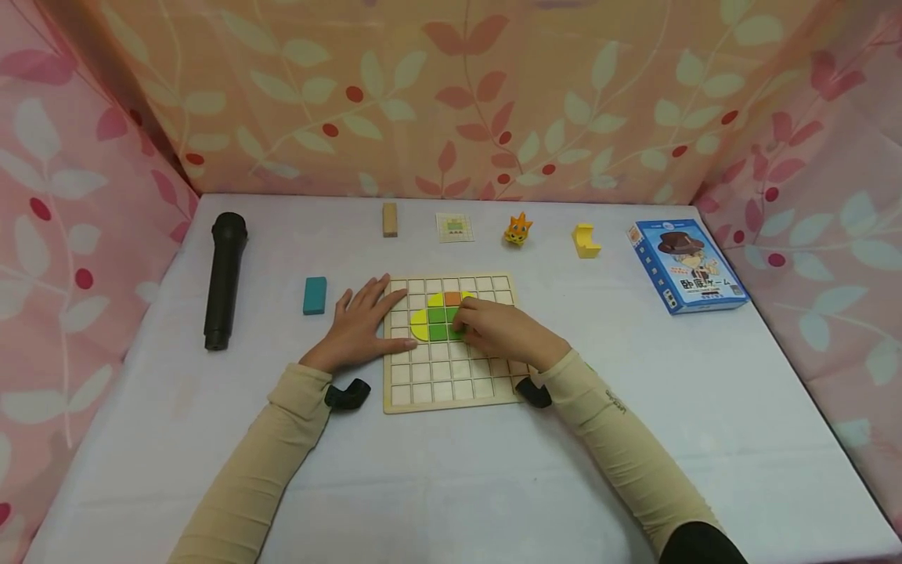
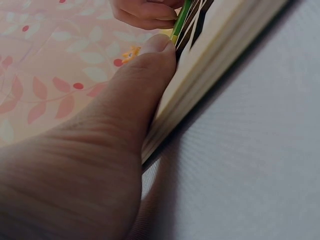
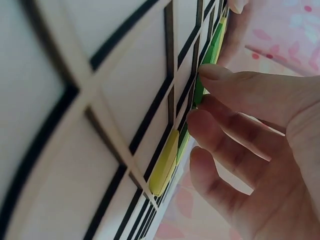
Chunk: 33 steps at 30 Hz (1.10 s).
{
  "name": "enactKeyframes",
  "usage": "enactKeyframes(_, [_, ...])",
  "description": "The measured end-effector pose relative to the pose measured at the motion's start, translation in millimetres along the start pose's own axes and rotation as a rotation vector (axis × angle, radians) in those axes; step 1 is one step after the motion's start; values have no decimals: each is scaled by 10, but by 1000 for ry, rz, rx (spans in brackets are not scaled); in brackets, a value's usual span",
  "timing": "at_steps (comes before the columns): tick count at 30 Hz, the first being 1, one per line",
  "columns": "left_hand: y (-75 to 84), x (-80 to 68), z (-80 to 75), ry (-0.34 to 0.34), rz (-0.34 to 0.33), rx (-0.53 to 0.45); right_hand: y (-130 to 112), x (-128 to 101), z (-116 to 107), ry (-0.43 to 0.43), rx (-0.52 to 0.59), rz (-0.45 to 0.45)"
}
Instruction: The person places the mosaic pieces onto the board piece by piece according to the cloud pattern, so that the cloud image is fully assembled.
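A square wooden grid board lies on the table, with green square tiles, an orange tile and yellow rounded tiles in a cluster on it. My left hand rests on the board's left edge, fingers extended and thumb along the surface. Over the cluster's right side is my right hand. In the right wrist view its thumb and index finger pinch a green tile at the board, other fingers curled. A yellow tile sits on the grid near those fingers. From above, the right hand hides part of the cluster.
A teal block and a black microphone lie to the left. Along the back are a wooden block, a small pattern card, an orange figurine and a yellow bracket-shaped block. A blue game box lies right.
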<state>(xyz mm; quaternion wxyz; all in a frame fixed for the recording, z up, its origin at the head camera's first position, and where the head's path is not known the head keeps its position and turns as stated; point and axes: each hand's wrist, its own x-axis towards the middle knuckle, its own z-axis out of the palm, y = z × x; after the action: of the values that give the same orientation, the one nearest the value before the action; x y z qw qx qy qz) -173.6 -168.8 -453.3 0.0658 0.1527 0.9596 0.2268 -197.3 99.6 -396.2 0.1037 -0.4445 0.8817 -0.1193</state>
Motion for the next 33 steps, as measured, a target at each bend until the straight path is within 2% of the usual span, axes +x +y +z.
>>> enactKeyframes(4, [7, 4, 0, 0, -1, -2, 6, -21, -14, 2, 3, -4])
enactKeyframes(7, [10, 10, 6, 2, 3, -4, 37, -90, -86, 15, 24, 29])
enactKeyframes(13, [5, 19, 21, 5, 8, -12, 186, -378, -349, 28, 35, 199])
enactKeyframes(18, [-11, 22, 52, 6, 11, -11, 296, -759, -431, -7, 21, 339])
enactKeyframes(26, [-1, -4, 15, 15, 8, -20, 483, -1382, -352, -60, 69, 492])
enactKeyframes(33, [-14, 5, 10, 5, 6, -13, 504, -1615, -173, -75, 157, 540])
